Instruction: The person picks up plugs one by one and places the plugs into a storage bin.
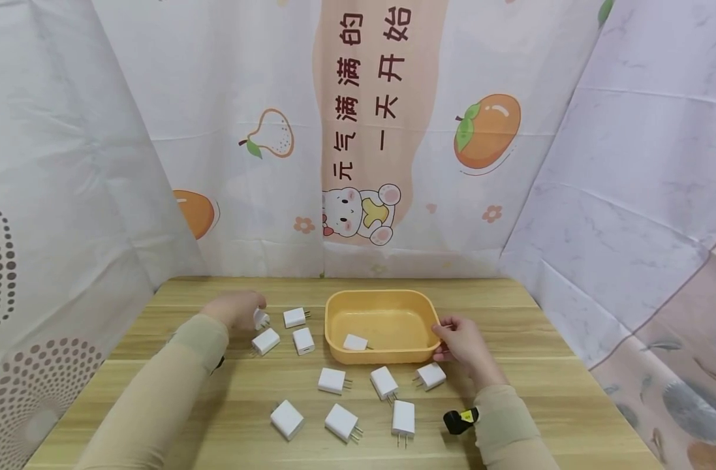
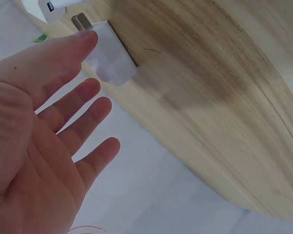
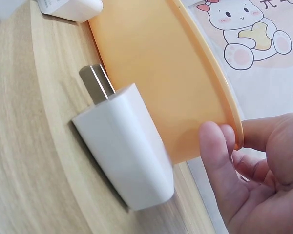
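Chargers lie scattered over a wooden table (image 1: 569,391) as a person works with both hands. At far left, the left hand (image 1: 235,308) reaches to the rear of the table, its fingers (image 2: 83,41) straight and spread in the left wrist view, one fingertip touching a white charger (image 1: 260,318) but not yet closed round it. Just beside it lie three more chargers (image 1: 295,317), and eight others are spread across the near half of the table, apart from one another. At centre stands an orange plastic basin (image 1: 334,320) with a single charger (image 1: 355,342) inside. At right, the right hand (image 1: 465,341) pinches the basin's rim (image 3: 232,122) between thumb and curled fingers, steadying it; another charger (image 3: 124,146) lies on the table just beside that hand, prongs pointing away from it. Judged from this, the step in hand looks like the pick-up of the rear-left charger, with one already in the basin and the rest outside. The next move would call for the left fingers to close on the charger's body, clear of the prongs, and lift it over the basin's near wall.
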### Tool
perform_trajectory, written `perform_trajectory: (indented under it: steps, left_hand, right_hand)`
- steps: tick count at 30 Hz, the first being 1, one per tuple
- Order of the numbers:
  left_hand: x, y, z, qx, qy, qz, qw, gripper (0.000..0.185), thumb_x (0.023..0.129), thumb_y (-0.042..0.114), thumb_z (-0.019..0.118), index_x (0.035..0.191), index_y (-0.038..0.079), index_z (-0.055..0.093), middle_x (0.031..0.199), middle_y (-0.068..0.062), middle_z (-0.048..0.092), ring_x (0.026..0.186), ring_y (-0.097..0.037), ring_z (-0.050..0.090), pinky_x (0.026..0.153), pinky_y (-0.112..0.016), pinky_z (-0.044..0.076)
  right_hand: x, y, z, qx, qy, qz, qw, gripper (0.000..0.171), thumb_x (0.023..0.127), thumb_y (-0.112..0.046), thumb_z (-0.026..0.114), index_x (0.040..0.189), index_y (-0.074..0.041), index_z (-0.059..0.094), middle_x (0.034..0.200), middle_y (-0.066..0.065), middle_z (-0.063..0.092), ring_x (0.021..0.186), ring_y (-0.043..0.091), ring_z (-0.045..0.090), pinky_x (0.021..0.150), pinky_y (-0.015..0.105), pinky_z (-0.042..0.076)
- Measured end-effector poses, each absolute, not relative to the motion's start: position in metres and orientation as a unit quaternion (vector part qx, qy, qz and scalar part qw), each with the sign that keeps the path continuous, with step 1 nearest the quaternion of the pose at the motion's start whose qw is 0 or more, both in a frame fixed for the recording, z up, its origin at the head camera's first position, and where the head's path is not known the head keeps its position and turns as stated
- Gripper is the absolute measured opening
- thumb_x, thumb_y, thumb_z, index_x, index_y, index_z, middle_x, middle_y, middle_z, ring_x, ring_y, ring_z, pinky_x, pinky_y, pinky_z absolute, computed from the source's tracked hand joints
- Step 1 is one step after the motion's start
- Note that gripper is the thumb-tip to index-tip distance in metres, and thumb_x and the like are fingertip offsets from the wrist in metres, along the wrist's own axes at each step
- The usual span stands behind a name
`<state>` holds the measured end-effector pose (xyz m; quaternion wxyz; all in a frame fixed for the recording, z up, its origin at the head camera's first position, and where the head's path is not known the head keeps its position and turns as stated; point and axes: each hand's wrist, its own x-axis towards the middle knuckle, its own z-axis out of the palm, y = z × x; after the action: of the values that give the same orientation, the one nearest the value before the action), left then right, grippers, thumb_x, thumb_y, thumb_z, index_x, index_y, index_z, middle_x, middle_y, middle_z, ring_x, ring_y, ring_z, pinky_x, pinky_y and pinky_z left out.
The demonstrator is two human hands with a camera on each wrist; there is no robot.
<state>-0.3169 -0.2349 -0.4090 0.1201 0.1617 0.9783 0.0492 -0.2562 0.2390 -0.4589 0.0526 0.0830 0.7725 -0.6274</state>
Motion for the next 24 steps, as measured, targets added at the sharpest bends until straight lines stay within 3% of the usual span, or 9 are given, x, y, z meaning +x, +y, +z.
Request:
perform_trajectory:
  steps: [6, 14, 24]
  left_hand:
    - [-0.3209, -0.2324, -0.4122, 0.174, 0.975, 0.050, 0.127, 0.041, 0.086, -0.005, 0.067, 0.124, 0.009, 0.070, 0.124, -0.012, 0.068, 0.115, -0.036, 0.061, 0.101, -0.056, 0.046]
    - [-0.3219, -0.2318, -0.4170, 0.175, 0.974, 0.037, 0.136, 0.035, 0.086, -0.009, 0.065, 0.112, 0.012, 0.073, 0.109, -0.008, 0.070, 0.095, -0.026, 0.062, 0.091, -0.053, 0.051]
    - [-0.3200, -0.2337, -0.4181, 0.171, 0.974, 0.045, 0.143, 0.026, 0.089, -0.004, 0.063, 0.109, 0.010, 0.072, 0.097, -0.006, 0.066, 0.087, -0.025, 0.057, 0.085, -0.049, 0.051]
  right_hand:
    - [-0.2574, 0.2398, -0.4604, 0.088, 0.772, -0.627, 0.054, 0.028, 0.104, -0.011, 0.058, 0.125, 0.007, 0.053, 0.101, 0.022, 0.054, 0.063, 0.019, 0.061, 0.058, 0.033, 0.060]
    - [-0.2567, 0.2379, -0.4605, 0.085, 0.770, -0.630, 0.054, 0.028, 0.104, -0.010, 0.058, 0.124, 0.008, 0.052, 0.102, 0.023, 0.053, 0.064, 0.020, 0.061, 0.059, 0.035, 0.061]
    - [-0.2581, 0.2381, -0.4597, 0.092, 0.770, -0.629, 0.059, 0.027, 0.103, -0.011, 0.059, 0.123, 0.006, 0.053, 0.103, 0.022, 0.054, 0.063, 0.019, 0.061, 0.058, 0.033, 0.060]
